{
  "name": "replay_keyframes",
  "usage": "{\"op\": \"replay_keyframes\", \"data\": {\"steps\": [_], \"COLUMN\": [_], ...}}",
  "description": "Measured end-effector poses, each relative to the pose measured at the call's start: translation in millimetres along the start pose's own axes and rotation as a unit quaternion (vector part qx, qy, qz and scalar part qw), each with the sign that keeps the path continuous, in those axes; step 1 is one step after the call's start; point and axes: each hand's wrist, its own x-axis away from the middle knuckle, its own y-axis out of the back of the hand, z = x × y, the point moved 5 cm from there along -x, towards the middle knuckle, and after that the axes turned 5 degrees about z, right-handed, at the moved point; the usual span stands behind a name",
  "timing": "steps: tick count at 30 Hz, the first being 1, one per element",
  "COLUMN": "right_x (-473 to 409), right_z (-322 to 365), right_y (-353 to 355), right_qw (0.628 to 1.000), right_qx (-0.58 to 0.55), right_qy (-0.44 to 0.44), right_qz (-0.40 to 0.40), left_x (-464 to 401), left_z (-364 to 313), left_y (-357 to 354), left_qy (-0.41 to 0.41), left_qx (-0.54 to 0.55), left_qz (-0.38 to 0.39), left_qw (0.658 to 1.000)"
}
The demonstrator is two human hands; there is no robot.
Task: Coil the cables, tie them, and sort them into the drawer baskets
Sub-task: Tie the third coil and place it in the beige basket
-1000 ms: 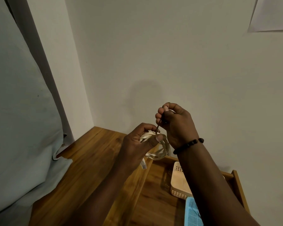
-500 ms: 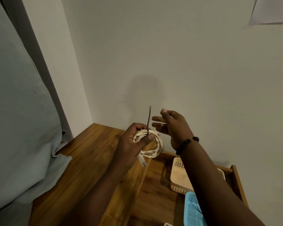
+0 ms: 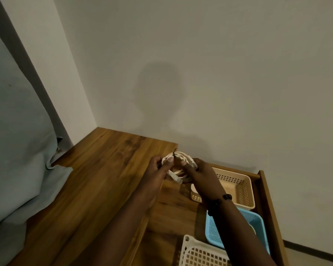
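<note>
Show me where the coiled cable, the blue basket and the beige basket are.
coiled cable (image 3: 183, 157): head view, top of the coil.
blue basket (image 3: 211, 230): head view, left mesh wall.
beige basket (image 3: 245, 186): head view, right wall.

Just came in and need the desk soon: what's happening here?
A person holds a coiled white cable in both hands, the left hand on one side, the right hand on the other. A dark tie sticks up from the coil. The tan basket, blue basket and white basket wait in the open drawer.
</note>
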Motion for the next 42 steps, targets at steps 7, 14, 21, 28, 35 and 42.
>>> {"op": "replay_keyframes", "data": {"steps": [7,14,21,28,35,42], "right_x": [10.0,21.4,16.8,-28.0,-71.7,-90.6], "right_z": [-69.6,-121.9,-160.7,-192.9,-259.6,-292.6], "right_y": [30.9,56.8,96.8,152.8,192.1,201.5], "right_qw": [0.983,0.979,0.948,0.928,0.928,0.907], "right_qx": [-0.067,-0.078,-0.101,-0.106,0.013,0.244], "right_qy": [-0.113,-0.161,-0.198,-0.194,-0.267,-0.301], "right_qz": [-0.130,-0.101,-0.229,-0.300,-0.259,-0.166], "left_x": [3.9,-8.5,-41.6,-105.9,-174.9,-198.8], "left_z": [51.2,84.3,123.4,145.8,203.2,242.3], "left_y": [-36.2,-61.3,-101.4,-159.5,-201.6,-219.3], "left_qy": [0.124,0.116,0.149,0.158,0.204,0.206], "left_qx": [0.105,-0.016,0.013,0.040,-0.051,-0.192], "left_qz": [0.125,0.081,0.028,0.047,0.063,0.045], "left_qw": [0.979,0.990,0.988,0.985,0.976,0.958]}}
